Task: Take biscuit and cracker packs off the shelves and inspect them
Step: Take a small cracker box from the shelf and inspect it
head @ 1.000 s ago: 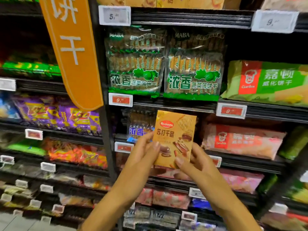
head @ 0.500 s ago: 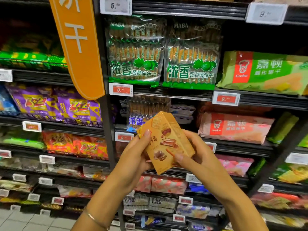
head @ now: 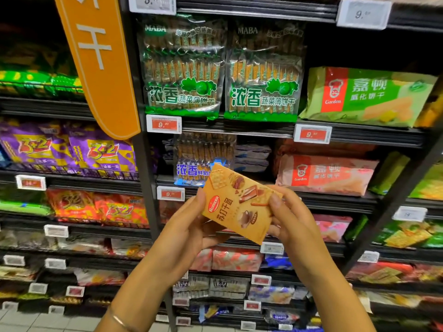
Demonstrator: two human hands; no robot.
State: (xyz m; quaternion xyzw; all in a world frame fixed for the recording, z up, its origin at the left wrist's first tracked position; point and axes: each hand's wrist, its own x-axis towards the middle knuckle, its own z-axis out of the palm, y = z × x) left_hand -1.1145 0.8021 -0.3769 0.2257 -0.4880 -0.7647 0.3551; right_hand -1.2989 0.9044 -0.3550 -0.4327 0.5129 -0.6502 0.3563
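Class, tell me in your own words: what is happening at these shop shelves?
A person holds an orange cracker box in both hands before the shelves. The left hand grips its left end, the right hand pinches its right end. The box is tilted, its printed front facing the camera.

A yellow box (head: 239, 204) is held up, tipped to one side. The left hand (head: 189, 226) grips the box's left edge. The right hand (head: 290, 221) pinches its right edge. A blue bag (head: 194, 164) sits just behind the box. Two green bags (head: 182, 68) stand above it. An orange sign (head: 96, 63) hangs up and left of it. A red pack (head: 328, 173) lies to its right.
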